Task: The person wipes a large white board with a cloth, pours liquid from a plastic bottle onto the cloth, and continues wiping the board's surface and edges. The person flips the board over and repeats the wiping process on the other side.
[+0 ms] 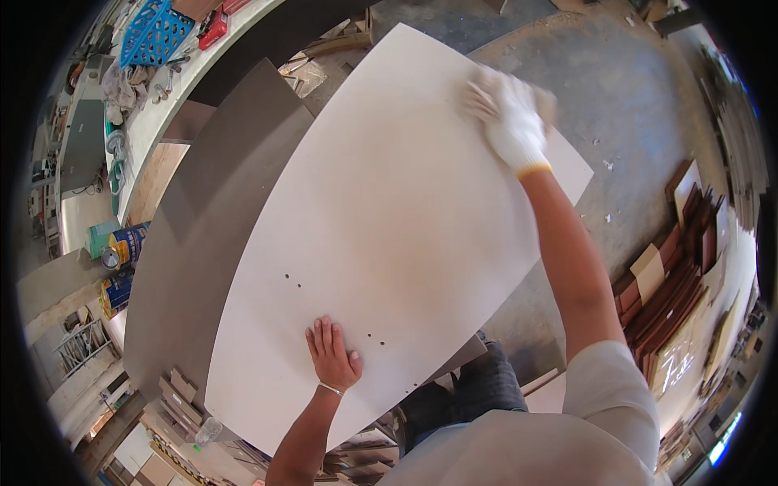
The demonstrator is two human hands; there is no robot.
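Note:
A large white panel (365,194) with several small dark holes fills the middle, lying partly over a grey-brown board (215,211). My bare left hand (334,356) rests flat on its near part, fingers stretched out, beside the holes. A thin bracelet circles that wrist. At the panel's far right edge is my right hand (515,117), in a white knit glove with a yellowish cuff. Motion blurs its fingers, and a brownish smear shows at its right side. Whether it holds anything is not clear.
A pale bench (174,101) on the left bears a blue plastic basket (158,32) and a red box (213,29). Paint cans (126,243) stand lower left. Dark reddish-brown boards (668,304) are stacked on the right, by a grey floor (640,121) with white scraps.

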